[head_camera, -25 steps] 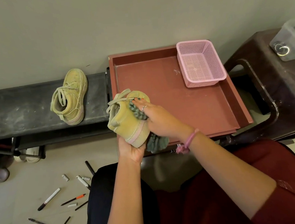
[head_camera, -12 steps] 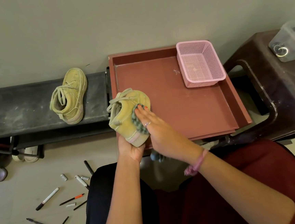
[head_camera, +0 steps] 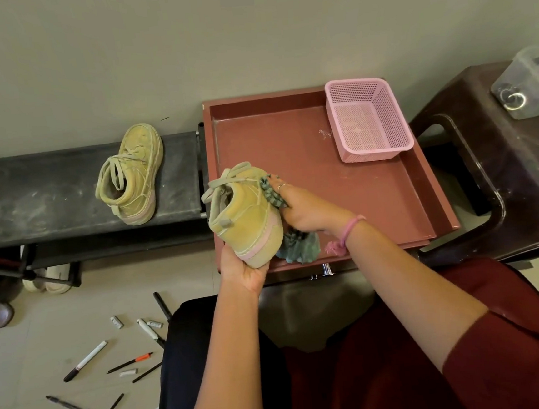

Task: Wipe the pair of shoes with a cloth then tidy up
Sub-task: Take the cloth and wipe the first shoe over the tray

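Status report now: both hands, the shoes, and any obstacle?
Left hand grips held shoe at the sole. Right hand presses cloth on its side. Second shoe on black rack. No obstacle seen.

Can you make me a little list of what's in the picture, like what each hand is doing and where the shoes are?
left hand: holds a yellow shoe from below
right hand: presses a green cloth on that shoe's side
other shoe: sits on the black bench
pink basket: in the red tray's far corner
pens: scattered on the floor
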Action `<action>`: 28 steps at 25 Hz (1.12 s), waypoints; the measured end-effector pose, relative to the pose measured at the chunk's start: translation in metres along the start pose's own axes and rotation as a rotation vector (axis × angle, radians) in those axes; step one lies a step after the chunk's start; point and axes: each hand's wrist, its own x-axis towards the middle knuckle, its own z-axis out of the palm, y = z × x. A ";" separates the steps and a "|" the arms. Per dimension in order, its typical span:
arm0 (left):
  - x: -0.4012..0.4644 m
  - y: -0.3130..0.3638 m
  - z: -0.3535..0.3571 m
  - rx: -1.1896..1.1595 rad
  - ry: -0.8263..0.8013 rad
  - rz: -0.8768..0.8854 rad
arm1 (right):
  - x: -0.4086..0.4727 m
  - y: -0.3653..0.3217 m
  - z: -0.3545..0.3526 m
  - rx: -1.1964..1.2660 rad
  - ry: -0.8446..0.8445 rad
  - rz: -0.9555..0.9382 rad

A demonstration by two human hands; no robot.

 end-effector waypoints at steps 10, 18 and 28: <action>-0.003 -0.002 -0.003 0.043 0.123 0.189 | -0.087 -0.019 0.029 0.241 -0.006 -0.109; -0.033 -0.006 -0.008 0.632 -0.040 0.462 | -0.078 -0.012 0.040 0.443 0.042 -0.037; -0.041 0.043 -0.004 1.383 0.390 0.476 | -0.083 -0.016 0.050 0.571 0.014 -0.069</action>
